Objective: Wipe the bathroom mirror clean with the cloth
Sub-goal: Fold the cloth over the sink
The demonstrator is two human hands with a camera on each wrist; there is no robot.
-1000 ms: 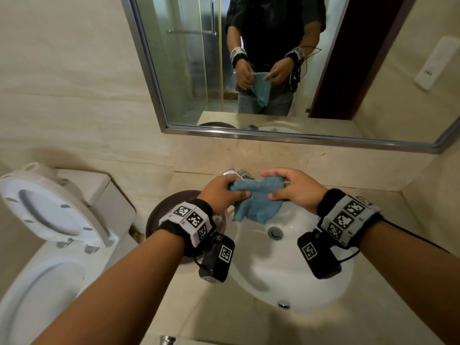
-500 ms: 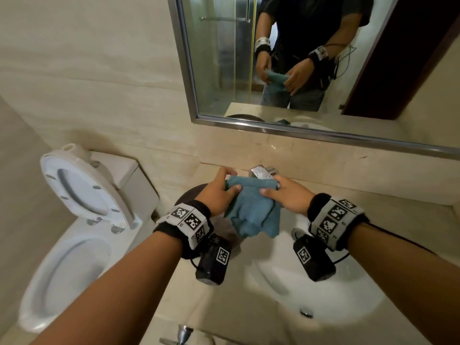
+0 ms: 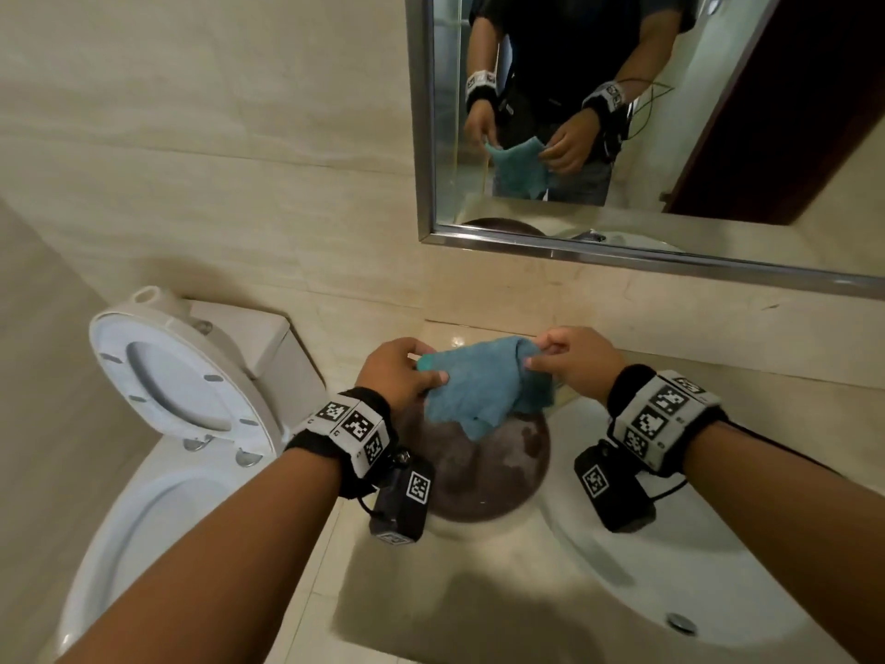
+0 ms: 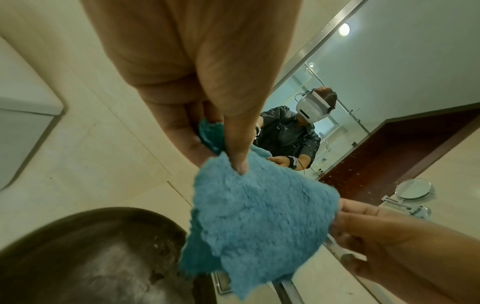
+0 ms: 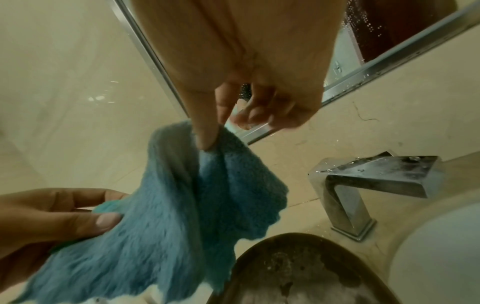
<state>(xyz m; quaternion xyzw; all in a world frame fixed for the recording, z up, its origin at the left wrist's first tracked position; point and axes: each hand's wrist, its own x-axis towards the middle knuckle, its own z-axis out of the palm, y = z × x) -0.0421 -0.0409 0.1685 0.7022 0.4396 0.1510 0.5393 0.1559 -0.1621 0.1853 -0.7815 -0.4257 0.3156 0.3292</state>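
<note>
Blue-green and fluffy, the cloth (image 3: pixel 483 388) is held stretched between the two hands above the dark round basin (image 3: pixel 483 476) on the beige surface (image 3: pixel 431 567), well apart from the mirror (image 3: pixel 718 136). The grip of the left hand (image 3: pixel 400 371) is closed on one edge, thumb against fingers; that of the right hand (image 3: pixel 574 359) is a fingertip pinch on the opposite corner, the remaining fingers curled loosely. Compared with a second ago, the cloth has been pulled wider rather than kept bunched, and the view has been turned leftward, so that the toilet (image 3: pixel 191 424) is shown more fully and the white sink (image 3: pixel 718 591) is pushed to the right. It is judged that the cloth is being opened or refolded into a pad, and that no wiping has been started. The specks and droplets on the glass, hardly noticeable from the head camera, are made plain in the right wrist view near the frame (image 5: pixel 389 61), where the chrome tap (image 5: pixel 369 185) is also seen. In the left wrist view the thumb's hold on the cloth is shown close, and a small round shaving mirror (image 4: pixel 414 188) is revealed.
</note>
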